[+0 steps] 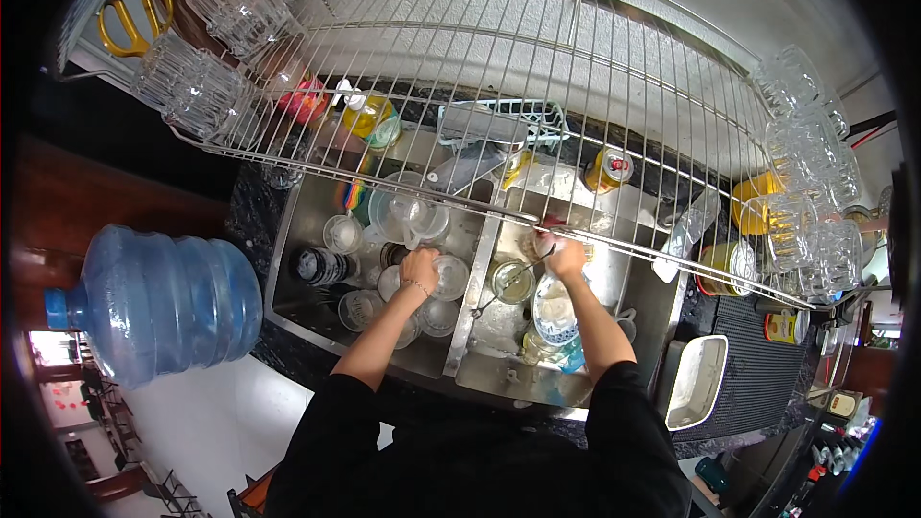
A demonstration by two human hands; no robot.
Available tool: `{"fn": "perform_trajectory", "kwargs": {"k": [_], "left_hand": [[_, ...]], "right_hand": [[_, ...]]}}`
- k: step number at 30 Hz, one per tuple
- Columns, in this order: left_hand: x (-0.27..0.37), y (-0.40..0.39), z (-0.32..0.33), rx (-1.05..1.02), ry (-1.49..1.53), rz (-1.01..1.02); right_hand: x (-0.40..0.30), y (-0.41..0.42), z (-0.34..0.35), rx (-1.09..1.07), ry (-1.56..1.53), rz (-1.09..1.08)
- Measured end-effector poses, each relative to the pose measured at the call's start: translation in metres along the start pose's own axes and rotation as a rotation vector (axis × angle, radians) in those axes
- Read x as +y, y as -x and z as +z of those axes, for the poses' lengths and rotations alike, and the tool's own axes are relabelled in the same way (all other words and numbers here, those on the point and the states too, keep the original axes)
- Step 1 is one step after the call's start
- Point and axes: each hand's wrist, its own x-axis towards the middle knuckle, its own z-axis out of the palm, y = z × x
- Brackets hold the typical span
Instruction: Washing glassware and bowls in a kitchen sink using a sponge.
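Note:
My left hand (pixel 419 272) is in the left sink basin, its fingers curled down among several clear glasses (pixel 450 278); whether it grips one cannot be told. Over the right basin, the rack's front wire partly covers my right hand (pixel 568 257). Something reddish and blurred (pixel 551 224) shows at its fingers, and a thin dark utensil (pixel 504 293) slants beside it. Below that hand are a glass jar (pixel 513 282) and a white bowl with a blue-patterned rim (pixel 545 331). A clear plastic pitcher (pixel 407 208) stands at the back of the left basin.
A wire rack (pixel 460 36) overhangs the sink, with glasses at both ends. Behind the basins are a yellow soap bottle (pixel 373 120), a pale plastic basket (pixel 547 121) and a can (pixel 609 170). A large blue water jug (pixel 173 302) lies left; a rectangular tray (pixel 696 383) stands right.

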Motion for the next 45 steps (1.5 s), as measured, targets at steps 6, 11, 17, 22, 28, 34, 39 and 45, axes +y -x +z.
{"fn": "perform_trajectory", "kwargs": {"k": [6, 11, 17, 22, 28, 34, 39, 45], "left_hand": [[-0.011, 0.006, 0.004, 0.087, 0.092, 0.034], [-0.027, 0.008, 0.013, 0.199, 0.123, 0.146], [0.066, 0.070, -0.035, 0.380, 0.545, 0.316], [0.157, 0.078, 0.012, -0.100, 1.531, 0.389], [0.181, 0.070, -0.003, -0.426, 2.282, -0.304], [0.174, 0.078, 0.013, -0.689, 2.231, -0.378], [0.168, 0.091, 0.012, -0.830, 2.440, -0.421], [0.164, 0.082, 0.027, -0.523, 2.109, -0.471]], "right_hand": [[0.064, 0.013, -0.029, -0.642, -1.871, 0.527], [0.046, 0.054, -0.063, -0.189, -2.187, 0.607], [0.058, 0.083, -0.092, -0.219, -2.154, 0.517], [0.006, 0.114, -0.137, -0.492, -2.214, 0.568], [-0.024, 0.133, -0.200, -0.478, -0.768, 0.060], [-0.046, 0.142, -0.180, 0.168, -0.611, -0.083], [-0.054, 0.153, -0.146, -0.066, -1.666, 0.331], [-0.038, 0.145, -0.120, -0.151, -0.275, -0.579]]}}
